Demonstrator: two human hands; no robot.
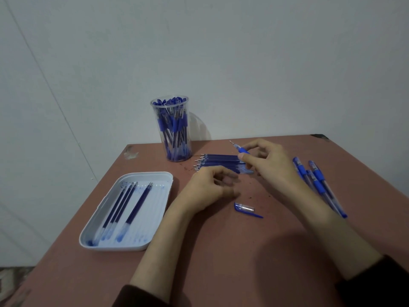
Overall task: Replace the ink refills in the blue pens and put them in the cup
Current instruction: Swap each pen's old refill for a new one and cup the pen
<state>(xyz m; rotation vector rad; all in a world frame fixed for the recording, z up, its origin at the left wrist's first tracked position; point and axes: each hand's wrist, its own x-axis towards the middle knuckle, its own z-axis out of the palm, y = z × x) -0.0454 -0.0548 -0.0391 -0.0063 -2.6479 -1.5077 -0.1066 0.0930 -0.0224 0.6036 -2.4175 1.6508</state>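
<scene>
My right hand (269, 161) pinches an uncapped blue pen (240, 148) by its grip, tip pointing up and left above a pile of fresh blue refills (218, 163). My left hand (209, 187) hovers just below that pile with fingers loosely curled; nothing shows in it. The pen's cap (245, 208) lies on the table between my forearms. A clear cup (173, 129) packed with blue pens stands at the table's far edge. Several more capped blue pens (318, 185) lie at the right, partly hidden by my right forearm.
A white tray (155, 218) at the left holds several used refills (121, 204) and ink smears. The brown table (221, 251) ends close to the tray's left side and near the wall behind the cup. Dark specks dot the surface.
</scene>
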